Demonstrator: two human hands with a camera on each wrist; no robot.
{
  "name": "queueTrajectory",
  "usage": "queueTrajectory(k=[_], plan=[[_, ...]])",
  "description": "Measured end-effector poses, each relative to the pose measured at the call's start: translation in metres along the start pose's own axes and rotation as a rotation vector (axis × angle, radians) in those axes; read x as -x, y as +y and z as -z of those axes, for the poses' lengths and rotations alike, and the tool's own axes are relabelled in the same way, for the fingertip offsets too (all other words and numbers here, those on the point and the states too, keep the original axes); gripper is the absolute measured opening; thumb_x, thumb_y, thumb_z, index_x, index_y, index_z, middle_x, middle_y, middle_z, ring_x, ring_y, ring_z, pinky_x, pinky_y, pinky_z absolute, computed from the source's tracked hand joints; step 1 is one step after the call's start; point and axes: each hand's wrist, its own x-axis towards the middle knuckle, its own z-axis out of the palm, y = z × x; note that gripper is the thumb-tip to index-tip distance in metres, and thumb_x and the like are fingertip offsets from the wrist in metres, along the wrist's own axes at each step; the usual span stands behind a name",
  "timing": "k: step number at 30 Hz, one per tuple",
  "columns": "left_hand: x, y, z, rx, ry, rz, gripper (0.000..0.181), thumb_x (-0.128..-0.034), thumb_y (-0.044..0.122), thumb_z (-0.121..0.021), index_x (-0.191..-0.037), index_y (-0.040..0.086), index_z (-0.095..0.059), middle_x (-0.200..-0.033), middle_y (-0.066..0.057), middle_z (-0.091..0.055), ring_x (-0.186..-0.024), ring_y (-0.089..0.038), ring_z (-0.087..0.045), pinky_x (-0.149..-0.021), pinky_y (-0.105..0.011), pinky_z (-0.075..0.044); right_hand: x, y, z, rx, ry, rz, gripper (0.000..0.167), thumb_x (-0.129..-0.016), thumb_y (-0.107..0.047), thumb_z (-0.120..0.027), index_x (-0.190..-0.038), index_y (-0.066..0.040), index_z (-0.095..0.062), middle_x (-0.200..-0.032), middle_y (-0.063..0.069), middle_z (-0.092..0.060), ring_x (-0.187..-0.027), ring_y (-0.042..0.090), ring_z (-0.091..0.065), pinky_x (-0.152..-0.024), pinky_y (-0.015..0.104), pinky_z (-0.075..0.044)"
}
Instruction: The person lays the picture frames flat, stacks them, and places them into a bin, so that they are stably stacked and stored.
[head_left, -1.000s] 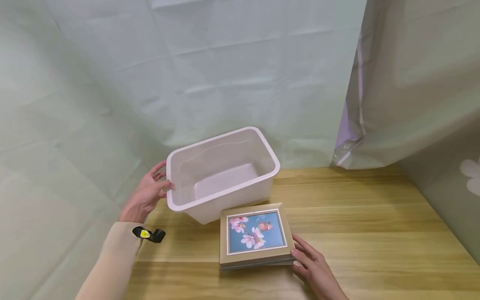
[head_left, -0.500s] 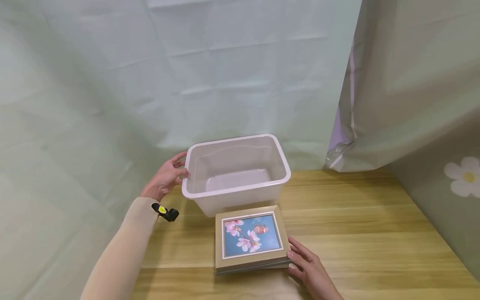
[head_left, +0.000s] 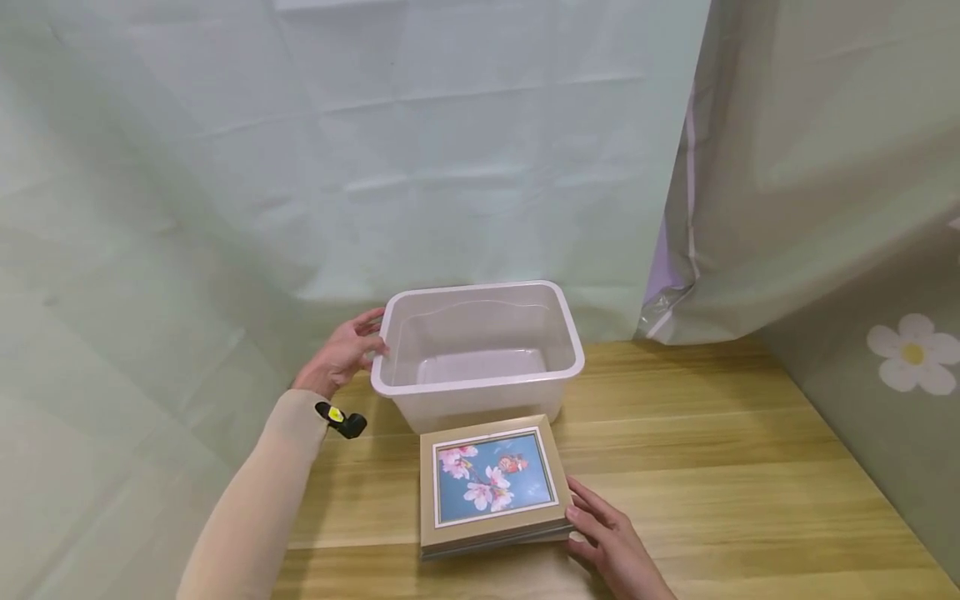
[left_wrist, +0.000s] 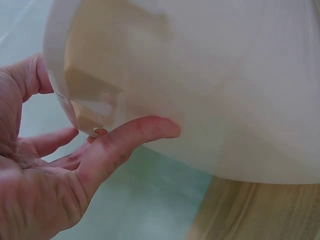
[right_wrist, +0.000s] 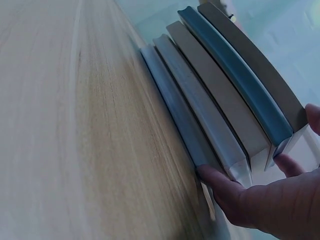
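A pale plastic storage bin [head_left: 480, 387] stands upright against the back curtain, with nothing visible on its floor. My left hand [head_left: 347, 354] holds its left end, thumb at the rim and fingers around the outside. The left wrist view shows that left hand [left_wrist: 55, 160] close against the bin's wall [left_wrist: 240, 100]. Before the bin lies a stack of several picture frames [head_left: 491, 475], the top one gold with blossoms and a butterfly. My right hand [head_left: 611, 542] touches the stack's right side with its fingers extended. Grey, brown and teal frame edges [right_wrist: 235, 80] appear beyond the right hand [right_wrist: 270, 202].
A wooden tabletop [head_left: 697, 467] extends to the right of the bin and the stack. Pale curtains [head_left: 480, 167] hang behind and to the left. A darker flowered curtain [head_left: 810, 208] hangs at the right, its lower corner meeting the table's back edge.
My left hand has turned the bin straighter, parallel to the back curtain, and shifted it rightward. The frame stack sits slightly lower and left in view, with the right hand still touching it.
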Motion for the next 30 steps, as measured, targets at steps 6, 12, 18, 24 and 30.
queueTrajectory(k=[6, 12, 18, 24, 30], plan=[[-0.001, -0.008, -0.002, 0.004, 0.000, 0.000, 0.092, -0.0949, -0.010, -0.057, -0.175, 0.008, -0.017, -0.181, -0.023, -0.023, -0.129, -0.022, -0.056, -0.087, -0.028, -0.066, 0.001, -0.001, 0.002, 0.014, 0.004, 0.006, 0.068, -0.113, -0.031, -0.057, -0.170, -0.004, -0.032, -0.169, 0.035, -0.037, -0.140, 0.025, -0.060, -0.111, 0.052, -0.060], [-0.003, -0.012, -0.004, 0.008, 0.006, 0.011, 0.092, -0.0948, -0.011, -0.057, -0.175, 0.006, -0.016, -0.180, -0.024, -0.023, -0.128, -0.023, -0.056, -0.087, -0.029, -0.066, 0.002, -0.001, 0.004, 0.017, 0.011, 0.007, 0.068, -0.113, -0.030, -0.057, -0.170, -0.004, -0.032, -0.168, 0.035, -0.038, -0.138, 0.024, -0.060, -0.110, 0.051, -0.060], [-0.004, -0.014, -0.006, 0.012, 0.010, 0.013, 0.091, -0.0952, -0.010, -0.058, -0.175, 0.007, -0.018, -0.180, -0.023, -0.024, -0.134, -0.027, -0.053, -0.089, -0.030, -0.065, 0.002, 0.000, 0.005, 0.019, 0.021, -0.003, 0.068, -0.113, -0.031, -0.057, -0.170, -0.004, -0.033, -0.169, 0.036, -0.038, -0.138, 0.023, -0.061, -0.109, 0.050, -0.061], [-0.007, -0.017, -0.008, -0.012, 0.038, 0.017, 0.089, -0.0963, -0.005, -0.061, -0.175, 0.010, -0.022, -0.181, -0.019, -0.026, -0.142, -0.031, -0.049, -0.091, -0.033, -0.064, 0.002, 0.000, 0.007, 0.007, 0.024, 0.010, 0.068, -0.112, -0.029, -0.057, -0.170, -0.003, -0.033, -0.169, 0.036, -0.037, -0.138, 0.023, -0.060, -0.108, 0.050, -0.061], [-0.009, -0.018, -0.008, -0.020, 0.056, 0.018, 0.089, -0.0955, -0.004, -0.061, -0.174, 0.011, -0.023, -0.181, -0.016, -0.027, -0.145, -0.033, -0.048, -0.093, -0.036, -0.063, 0.000, 0.000, 0.007, 0.013, 0.030, 0.013, 0.068, -0.112, -0.030, -0.057, -0.170, -0.003, -0.033, -0.169, 0.036, -0.037, -0.139, 0.024, -0.060, -0.109, 0.050, -0.061]])
